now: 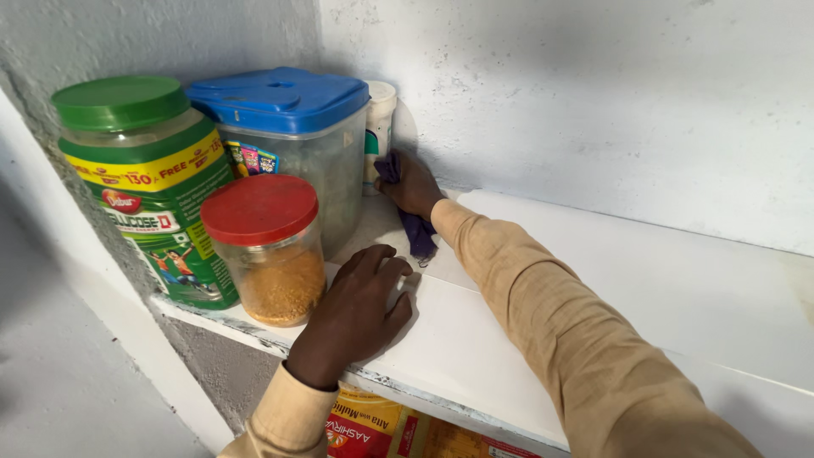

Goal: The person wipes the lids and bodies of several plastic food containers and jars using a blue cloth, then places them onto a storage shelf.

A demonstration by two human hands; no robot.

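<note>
**Cloth pressed into the shelf corner**

The right hand (pixel 414 183) has its fingers closed on a crumpled purple cloth (pixel 415 231), pressing it down on the white painted shelf (pixel 593 288) close to the back wall. The cloth's long axis runs from the fingertips back under the palm toward the wrist, its loose end trailing out toward the shelf's front edge.

The left hand (pixel 356 309) lies flat on the shelf nearer the front edge, fingers slightly spread and holding nothing. Its fingertips sit just beside a clear plastic jar with a red lid (pixel 265 250), holding yellow-brown granules.

Beyond the right fingertips stands a small white tub (pixel 378 127). Left of that are a clear square container with a blue lid (pixel 284 136) and a green-lidded jar with a green label (pixel 144 182).
</note>
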